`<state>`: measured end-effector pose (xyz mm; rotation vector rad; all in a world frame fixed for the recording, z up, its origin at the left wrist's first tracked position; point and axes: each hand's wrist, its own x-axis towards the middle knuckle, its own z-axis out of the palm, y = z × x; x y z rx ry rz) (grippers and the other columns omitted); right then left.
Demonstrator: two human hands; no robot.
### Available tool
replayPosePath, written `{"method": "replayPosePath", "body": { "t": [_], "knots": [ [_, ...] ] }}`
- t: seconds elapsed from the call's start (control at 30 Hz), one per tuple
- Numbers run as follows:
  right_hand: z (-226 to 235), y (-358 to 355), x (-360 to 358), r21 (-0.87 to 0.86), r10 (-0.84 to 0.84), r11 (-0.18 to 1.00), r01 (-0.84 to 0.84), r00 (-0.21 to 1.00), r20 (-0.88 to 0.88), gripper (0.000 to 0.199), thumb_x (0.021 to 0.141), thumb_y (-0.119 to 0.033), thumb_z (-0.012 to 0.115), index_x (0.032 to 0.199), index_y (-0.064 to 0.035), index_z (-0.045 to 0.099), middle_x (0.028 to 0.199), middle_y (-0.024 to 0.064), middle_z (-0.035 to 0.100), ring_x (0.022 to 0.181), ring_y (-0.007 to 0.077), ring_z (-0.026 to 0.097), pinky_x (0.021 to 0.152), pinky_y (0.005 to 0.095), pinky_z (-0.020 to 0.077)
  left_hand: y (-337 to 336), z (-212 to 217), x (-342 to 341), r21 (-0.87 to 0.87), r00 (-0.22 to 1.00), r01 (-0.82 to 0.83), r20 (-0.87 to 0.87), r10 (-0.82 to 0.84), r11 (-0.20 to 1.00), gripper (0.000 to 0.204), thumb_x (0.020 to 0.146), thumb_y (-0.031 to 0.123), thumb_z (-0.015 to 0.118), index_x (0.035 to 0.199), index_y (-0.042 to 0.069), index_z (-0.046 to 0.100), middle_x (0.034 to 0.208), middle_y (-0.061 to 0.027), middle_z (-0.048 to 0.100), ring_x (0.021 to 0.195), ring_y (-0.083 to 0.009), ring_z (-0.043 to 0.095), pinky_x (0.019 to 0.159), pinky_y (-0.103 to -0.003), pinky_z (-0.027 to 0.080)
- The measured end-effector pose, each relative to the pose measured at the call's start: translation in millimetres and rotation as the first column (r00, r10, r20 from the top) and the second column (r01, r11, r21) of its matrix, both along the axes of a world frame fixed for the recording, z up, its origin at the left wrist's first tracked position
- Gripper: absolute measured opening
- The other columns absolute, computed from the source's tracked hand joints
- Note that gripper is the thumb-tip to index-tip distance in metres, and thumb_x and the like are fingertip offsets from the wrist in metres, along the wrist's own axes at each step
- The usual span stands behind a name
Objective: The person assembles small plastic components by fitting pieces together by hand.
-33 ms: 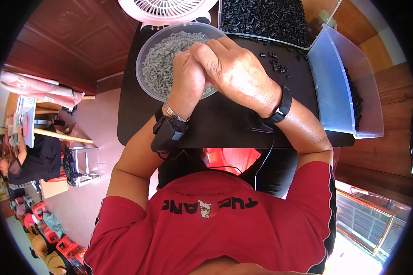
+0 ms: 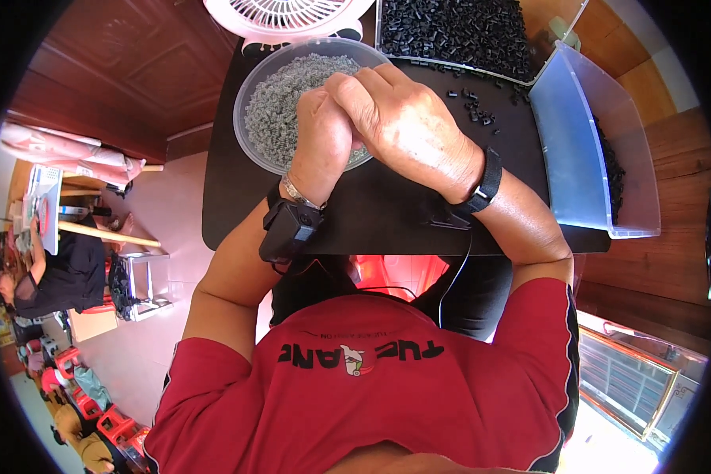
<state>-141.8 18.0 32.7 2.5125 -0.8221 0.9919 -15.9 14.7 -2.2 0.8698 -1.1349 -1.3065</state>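
My left hand (image 2: 324,141) and my right hand (image 2: 411,118) are pressed together over the right side of a round clear plastic bowl (image 2: 240,130). Small silvery coil springs (image 2: 270,118) fill the bowl. Both hands have their fingers curled in, the right thumb lying against the left hand. Whatever is pinched between them is hidden by the backs of my hands. Just right of my right hand, several small black plastic parts (image 2: 474,107) lie loose on the dark table (image 2: 371,213).
At the back, a clear bin (image 2: 450,65) is heaped with the same black parts, beside a pink-white fan (image 2: 288,14). A translucent tub (image 2: 565,134) on the right holds more black parts. A thin cable (image 2: 457,276) hangs over the table's front edge. A person (image 2: 63,257) sits at far left.
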Motion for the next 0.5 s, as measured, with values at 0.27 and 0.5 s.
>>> {"method": "replayPosePath", "body": {
  "t": [0.27, 0.5],
  "knots": [
    [-3, 1, 4, -0.041, -0.066, 0.997, 0.065, 0.998, -0.019, 0.023, 0.069, -0.010, 0.060, 0.090, -0.0052, 0.051, 0.072, 0.0053, 0.056, 0.069, 0.0201, 0.058, 0.057, 0.0285, 0.0498, -4, -9, -4, -0.050, 0.988, -0.057, -0.149, 0.049, 0.997, 0.032, 0.090, 0.019, 0.044, 0.065, 0.001, 0.054, 0.060, -0.0047, 0.054, 0.049, -0.0090, 0.048, 0.039, -0.024, 0.035],
    [-9, -1, 2, -0.054, -0.086, 0.995, 0.084, 0.996, -0.019, 0.023, 0.068, -0.010, 0.060, 0.089, -0.0056, 0.051, 0.070, 0.0051, 0.054, 0.066, 0.0202, 0.057, 0.055, 0.0286, 0.0489, -5, -11, -10, 0.042, 0.971, -0.011, -0.238, 0.021, 0.999, 0.027, 0.088, 0.013, 0.045, 0.066, 0.000, 0.055, 0.064, -0.0034, 0.055, 0.053, -0.0086, 0.049, 0.043, -0.024, 0.038]
  ]
}}
